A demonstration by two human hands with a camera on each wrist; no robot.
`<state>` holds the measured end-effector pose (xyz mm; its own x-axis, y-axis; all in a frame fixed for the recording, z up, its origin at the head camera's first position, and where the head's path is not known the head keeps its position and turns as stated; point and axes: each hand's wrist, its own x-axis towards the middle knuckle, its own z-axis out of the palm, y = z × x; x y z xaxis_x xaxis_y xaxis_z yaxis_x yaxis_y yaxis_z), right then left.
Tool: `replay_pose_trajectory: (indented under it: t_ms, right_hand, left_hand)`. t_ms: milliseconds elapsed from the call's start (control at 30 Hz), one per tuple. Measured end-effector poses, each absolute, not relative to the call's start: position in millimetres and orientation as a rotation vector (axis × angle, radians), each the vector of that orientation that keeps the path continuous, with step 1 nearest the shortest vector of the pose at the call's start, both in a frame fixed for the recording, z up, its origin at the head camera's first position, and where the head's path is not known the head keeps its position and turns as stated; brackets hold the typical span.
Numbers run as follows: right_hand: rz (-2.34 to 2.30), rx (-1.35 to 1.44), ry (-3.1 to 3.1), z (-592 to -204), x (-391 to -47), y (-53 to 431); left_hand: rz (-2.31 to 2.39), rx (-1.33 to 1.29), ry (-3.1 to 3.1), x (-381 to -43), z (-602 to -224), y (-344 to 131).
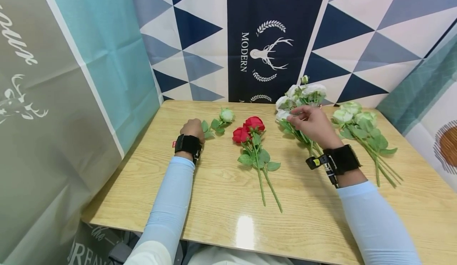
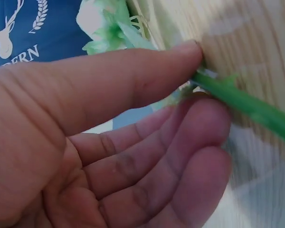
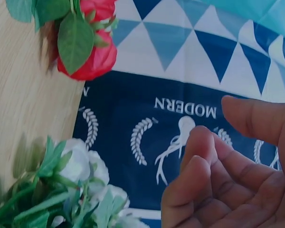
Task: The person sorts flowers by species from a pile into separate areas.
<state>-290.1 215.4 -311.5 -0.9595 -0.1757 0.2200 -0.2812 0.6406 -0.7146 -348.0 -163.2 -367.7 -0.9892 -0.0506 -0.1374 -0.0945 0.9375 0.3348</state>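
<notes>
In the head view my left hand (image 1: 192, 129) is low over the left part of the table. It pinches the green stem (image 2: 247, 102) of a single pale green flower (image 1: 226, 115) between thumb and forefinger, as the left wrist view shows. My right hand (image 1: 317, 127) hovers at the bunch of white flowers (image 1: 314, 90), overlapping it in the head view. Its fingers are loosely bent, and a gap shows between thumb and fingertips in the right wrist view, with nothing held. The white flowers (image 3: 78, 164) appear there below and left of the fingers.
Two red roses (image 1: 254, 124) with crossed stems lie mid-table between my hands. A bunch of pale green flowers (image 1: 365, 121) lies at the right, stems toward me. Patterned cloth (image 1: 203, 23) hangs behind the wooden table (image 1: 217, 201), with more cloth at both sides.
</notes>
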Motion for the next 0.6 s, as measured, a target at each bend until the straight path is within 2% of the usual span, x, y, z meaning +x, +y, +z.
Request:
replay_pose_trajectory:
  t_ms: [600]
  right_hand:
    - [1.255,0.573,-2.773,-317,-287,198]
  left_hand:
    - [0.996,-0.021,2.854,-357,-361,-169]
